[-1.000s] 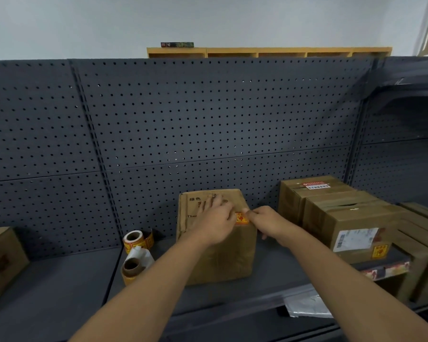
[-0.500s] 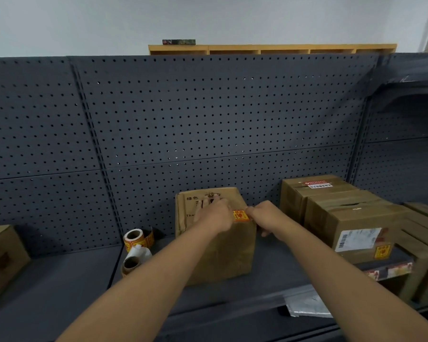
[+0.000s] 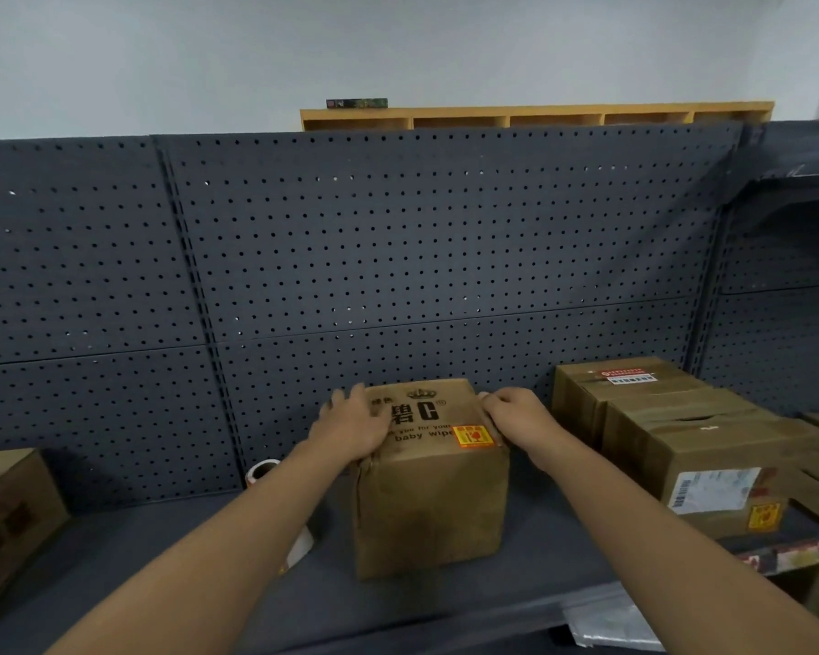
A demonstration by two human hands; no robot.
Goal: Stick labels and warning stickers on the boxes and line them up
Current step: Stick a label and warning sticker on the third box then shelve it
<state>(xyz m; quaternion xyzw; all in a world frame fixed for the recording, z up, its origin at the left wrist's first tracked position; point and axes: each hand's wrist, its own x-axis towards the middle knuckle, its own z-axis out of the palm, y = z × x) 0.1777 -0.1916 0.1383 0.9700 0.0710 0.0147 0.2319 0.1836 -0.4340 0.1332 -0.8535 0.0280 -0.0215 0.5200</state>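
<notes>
A dark shelf [image 3: 530, 555] backed by grey pegboard [image 3: 398, 238] carries the work. The cardboard box [image 3: 431, 503] stands upright near the shelf's middle, its printed top facing the camera. The left hand [image 3: 351, 430] lies on the top's left edge, fingers fairly straight, apparently steadying the box. The right hand [image 3: 516, 413] curls over the top's right edge, gripping it. A yellow-and-red warning sticker [image 3: 474, 436] lies flat on the top near the front right corner, just beside the right hand. Labelled boxes [image 3: 710, 460] stand in a row well to the right; the two-sided hold probably serves to slide this box towards them. A sticker roll [image 3: 262, 469] sits at left, partly hidden by the forearm.
</notes>
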